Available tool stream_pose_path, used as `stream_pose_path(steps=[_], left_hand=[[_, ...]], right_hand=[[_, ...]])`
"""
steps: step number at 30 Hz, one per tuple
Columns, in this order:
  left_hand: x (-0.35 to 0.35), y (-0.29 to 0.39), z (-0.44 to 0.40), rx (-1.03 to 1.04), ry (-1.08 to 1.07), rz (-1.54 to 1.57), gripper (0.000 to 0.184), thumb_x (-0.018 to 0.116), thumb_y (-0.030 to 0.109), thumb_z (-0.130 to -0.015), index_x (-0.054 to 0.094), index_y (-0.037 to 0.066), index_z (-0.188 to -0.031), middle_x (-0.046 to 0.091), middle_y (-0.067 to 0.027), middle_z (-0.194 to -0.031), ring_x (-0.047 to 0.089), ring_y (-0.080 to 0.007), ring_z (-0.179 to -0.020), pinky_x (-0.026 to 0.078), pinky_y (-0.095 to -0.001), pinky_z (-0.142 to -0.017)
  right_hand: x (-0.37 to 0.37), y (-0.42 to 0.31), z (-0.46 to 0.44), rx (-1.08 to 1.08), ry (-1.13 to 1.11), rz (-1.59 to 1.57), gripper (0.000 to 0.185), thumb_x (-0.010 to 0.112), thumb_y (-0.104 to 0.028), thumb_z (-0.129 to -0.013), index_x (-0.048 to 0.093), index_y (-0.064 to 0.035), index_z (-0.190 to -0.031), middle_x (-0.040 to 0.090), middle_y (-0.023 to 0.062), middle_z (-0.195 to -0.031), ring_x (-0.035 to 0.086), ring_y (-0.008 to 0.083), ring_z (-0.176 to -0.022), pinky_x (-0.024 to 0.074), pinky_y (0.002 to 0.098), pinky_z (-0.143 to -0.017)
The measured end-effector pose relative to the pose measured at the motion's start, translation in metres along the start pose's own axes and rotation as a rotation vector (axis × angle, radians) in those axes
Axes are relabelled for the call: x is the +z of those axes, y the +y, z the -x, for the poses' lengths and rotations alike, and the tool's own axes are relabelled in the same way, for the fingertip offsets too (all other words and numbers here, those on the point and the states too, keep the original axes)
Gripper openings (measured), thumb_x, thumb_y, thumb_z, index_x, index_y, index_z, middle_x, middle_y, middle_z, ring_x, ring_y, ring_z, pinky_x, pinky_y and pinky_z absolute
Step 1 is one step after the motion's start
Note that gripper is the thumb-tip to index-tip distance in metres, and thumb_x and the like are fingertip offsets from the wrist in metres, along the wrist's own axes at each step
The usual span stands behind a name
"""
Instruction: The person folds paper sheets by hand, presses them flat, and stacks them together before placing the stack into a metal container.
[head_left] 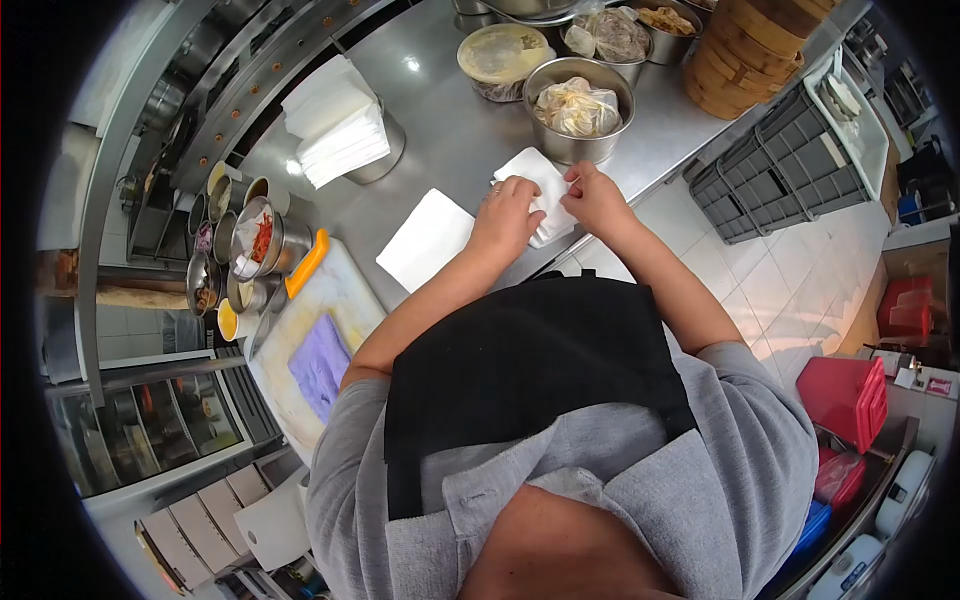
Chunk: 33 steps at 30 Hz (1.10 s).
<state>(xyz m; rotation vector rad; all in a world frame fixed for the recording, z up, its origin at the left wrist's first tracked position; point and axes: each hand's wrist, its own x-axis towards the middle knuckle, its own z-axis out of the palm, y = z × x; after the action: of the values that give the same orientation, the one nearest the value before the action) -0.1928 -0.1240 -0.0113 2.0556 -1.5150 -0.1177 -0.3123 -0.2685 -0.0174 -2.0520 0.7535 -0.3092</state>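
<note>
Both my hands are at a small stack of white paper sheets (pixel 547 190) on the steel counter. My left hand (pixel 510 218) lies over the stack's left side with its fingers bent and apart, touching the top. At the right edge, my right hand (pixel 593 198) has thumb and forefinger pinched together at the paper. A flat white sheet pile (pixel 427 238) rests just left of my left hand. Farther back, more folded white papers (pixel 340 135) lean on a round metal container (pixel 393 150). Just beyond my hands is a metal pot (pixel 578 140) holding a plastic bag of food.
A cutting board (pixel 365 295) with a purple cloth (pixel 319 366) and an orange-handled knife (pixel 307 263) lies left, near metal containers (pixel 286 243). Bamboo steamers (pixel 745 60) and a lidded tub (pixel 503 62) stand at the back. A grey crate (pixel 780 165) is on the right.
</note>
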Motion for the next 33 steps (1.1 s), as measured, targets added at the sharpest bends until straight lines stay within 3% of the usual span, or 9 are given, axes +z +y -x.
stream_pose_path(steps=[4, 7, 8, 12, 15, 16, 18, 24, 33], left_hand=[[0.008, -0.01, 0.0, -0.364, 0.099, 0.491, 0.039, 0.068, 0.025, -0.088, 0.047, 0.001, -0.11, 0.054, -0.0123, -0.103, 0.056, -0.0231, -0.096, 0.05, -0.0383, -0.078], [-0.012, 0.004, 0.0, -0.803, 0.32, 1.323, 0.042, 0.064, 0.037, -0.091, 0.043, 0.004, -0.106, 0.053, -0.0097, -0.098, 0.057, -0.0189, -0.088, 0.051, -0.0334, -0.065], [-0.026, 0.016, 0.001, -0.896, 0.334, 1.311, 0.044, 0.061, 0.038, -0.093, 0.042, 0.003, -0.112, 0.055, -0.0087, -0.095, 0.058, -0.0199, -0.081, 0.051, -0.0337, -0.066], [-0.01, -0.026, 0.013, -0.787, 0.052, 1.238, 0.037, 0.062, 0.022, -0.092, 0.048, -0.003, -0.116, 0.06, -0.0111, -0.101, 0.06, -0.0175, -0.085, 0.054, -0.0333, -0.074], [-0.001, -0.031, 0.018, -0.755, 0.154, 1.365, 0.028, 0.056, 0.015, -0.095, 0.052, 0.0, -0.118, 0.063, -0.0125, -0.105, 0.063, -0.0218, -0.094, 0.054, -0.0373, -0.081], [-0.001, -0.034, 0.019, -0.773, 0.127, 1.371, 0.03, 0.054, 0.012, -0.095, 0.049, 0.0, -0.123, 0.062, -0.0143, -0.116, 0.063, -0.0249, -0.103, 0.053, -0.0402, -0.088], [-0.005, -0.033, 0.023, -0.802, 0.121, 1.43, 0.032, 0.053, 0.011, -0.095, 0.047, 0.0, -0.125, 0.06, -0.0139, -0.119, 0.062, -0.0252, -0.105, 0.053, -0.0404, -0.09], [-0.005, -0.027, 0.026, -0.843, 0.077, 1.519, 0.034, 0.052, 0.009, -0.095, 0.044, -0.002, -0.127, 0.057, -0.0143, -0.122, 0.061, -0.0257, -0.108, 0.052, -0.041, -0.093], [-0.013, -0.017, 0.026, -0.845, 0.075, 1.472, 0.034, 0.048, 0.003, -0.094, 0.043, -0.003, -0.127, 0.055, -0.0151, -0.124, 0.059, -0.0271, -0.112, 0.049, -0.0419, -0.097]], right_hand=[[0.007, -0.025, 0.015, -0.217, 0.032, -0.114, 0.022, 0.064, -0.004, -0.077, 0.055, -0.0006, -0.098, 0.063, 0.0169, -0.084, 0.063, 0.0336, -0.081, 0.0501, 0.0402, -0.072], [0.012, -0.046, 0.025, -0.462, -0.005, -0.001, 0.019, 0.063, -0.003, -0.078, 0.056, -0.001, -0.095, 0.063, 0.0163, -0.085, 0.062, 0.0345, -0.083, 0.0496, 0.0413, -0.074], [0.015, -0.051, 0.027, -0.52, -0.049, -0.05, 0.016, 0.065, -0.005, -0.079, 0.057, -0.002, -0.093, 0.062, 0.0159, -0.085, 0.061, 0.0355, -0.083, 0.0492, 0.042, -0.074], [0.019, -0.057, 0.029, -0.559, -0.256, -0.14, 0.016, 0.067, -0.011, -0.082, 0.059, -0.0044, -0.095, 0.063, 0.0162, -0.094, 0.062, 0.0344, -0.088, 0.0491, 0.041, -0.076], [0.004, -0.052, 0.02, -0.263, -0.103, -0.072, 0.018, 0.067, -0.013, -0.082, 0.061, -0.0037, -0.097, 0.063, 0.017, -0.099, 0.062, 0.0344, -0.09, 0.0498, 0.0414, -0.078], [0.0, -0.041, 0.015, -0.271, -0.027, 0.083, 0.02, 0.068, -0.014, -0.082, 0.062, -0.0022, -0.096, 0.064, 0.0172, -0.097, 0.063, 0.0338, -0.088, 0.0504, 0.0412, -0.077], [-0.005, -0.019, 0.005, -0.288, 0.126, 0.391, 0.025, 0.07, -0.017, -0.08, 0.062, 0.0007, -0.095, 0.064, 0.0175, -0.094, 0.065, 0.0325, -0.083, 0.0515, 0.0408, -0.075], [-0.003, 0.0, -0.004, -0.034, -0.055, 0.338, 0.026, 0.072, -0.016, -0.074, 0.063, 0.0001, -0.093, 0.066, 0.0201, -0.095, 0.064, 0.0378, -0.089, 0.0515, 0.0431, -0.081], [-0.001, 0.008, -0.01, -0.028, -0.075, 0.167, 0.022, 0.068, -0.011, -0.073, 0.063, -0.0001, -0.091, 0.068, 0.0184, -0.087, 0.065, 0.0353, -0.084, 0.0511, 0.0404, -0.077]])
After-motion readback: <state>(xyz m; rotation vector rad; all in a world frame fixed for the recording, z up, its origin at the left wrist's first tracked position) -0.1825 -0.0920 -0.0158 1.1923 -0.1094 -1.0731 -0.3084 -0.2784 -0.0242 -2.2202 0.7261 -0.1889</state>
